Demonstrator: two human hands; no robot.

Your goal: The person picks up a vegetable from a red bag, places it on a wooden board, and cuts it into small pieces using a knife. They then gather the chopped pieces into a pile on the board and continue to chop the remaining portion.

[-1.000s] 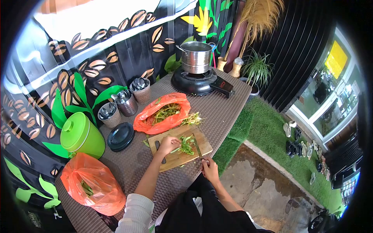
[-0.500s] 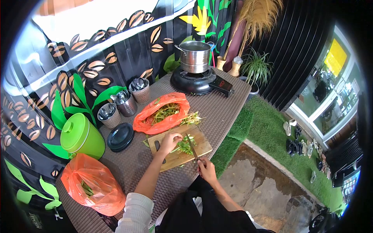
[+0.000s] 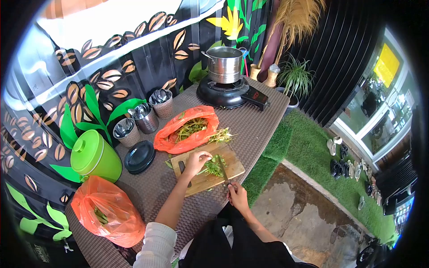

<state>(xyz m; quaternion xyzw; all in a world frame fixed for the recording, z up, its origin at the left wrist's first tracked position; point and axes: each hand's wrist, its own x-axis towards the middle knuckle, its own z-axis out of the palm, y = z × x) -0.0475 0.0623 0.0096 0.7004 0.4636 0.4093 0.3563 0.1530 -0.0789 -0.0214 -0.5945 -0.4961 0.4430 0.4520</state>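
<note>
My right hand (image 3: 237, 195) grips a knife (image 3: 224, 171) by its handle, the blade pointing away from me over a wooden cutting board (image 3: 201, 186). Chopped leafy greens (image 3: 213, 166) lie in a small heap on the board, against the blade's left side. Above the left part of the board, beside this heap, my left hand (image 3: 196, 162) has its fingers curled together; what they hold, if anything, is hidden. Just past the board an orange plastic bag (image 3: 166, 142) lies open with green stems inside. More stems (image 3: 222, 135) lie at its right edge.
A metal pot (image 3: 224, 67) stands on a black portable stove (image 3: 219, 94) at the table's far end. Cutlery cups (image 3: 161, 107), dark stacked plates (image 3: 139, 157) and a lidded green container (image 3: 96, 156) line the wall side. A tied orange bag (image 3: 107, 214) sits near left.
The knife blade has tilted slightly to the right over the board. My left hand stays in nearly the same place, its fingers shifted a little up and right.
</note>
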